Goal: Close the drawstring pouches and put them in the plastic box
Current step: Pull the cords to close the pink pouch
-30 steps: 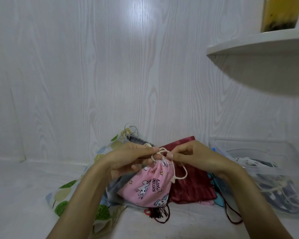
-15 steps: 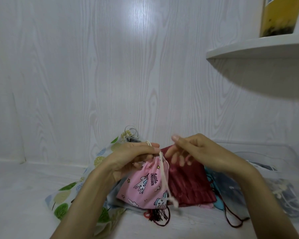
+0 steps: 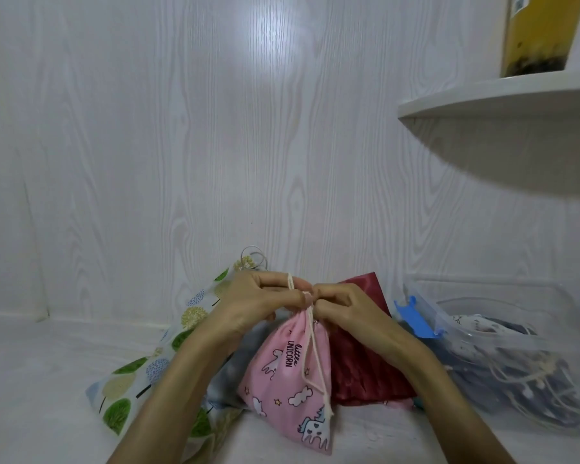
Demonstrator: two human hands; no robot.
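Note:
A pink unicorn-print pouch (image 3: pixel 288 383) hangs gathered at its neck between my two hands, low in the middle of the head view. My left hand (image 3: pixel 258 299) pinches the cream drawstring (image 3: pixel 312 360), which loops over its forefinger. My right hand (image 3: pixel 345 313) grips the pouch's neck from the right with curled fingers. Behind it lie a dark red pouch (image 3: pixel 359 370), a grey one (image 3: pixel 230 376) and a leaf-print pouch (image 3: pixel 138 380). The clear plastic box (image 3: pixel 503 333) stands at the right, holding dark pouches.
A blue clip (image 3: pixel 412 316) sits on the plastic box's near left rim. A white shelf (image 3: pixel 503 105) juts out high at the right with a yellow container (image 3: pixel 539 31) on it. A white wood-grain wall stands close behind the pouches.
My right hand let go of the drawstring, lifted with fingers spread, then came back down onto the pouch's neck. The pink pouch now hangs straighter with its cord trailing down its front.

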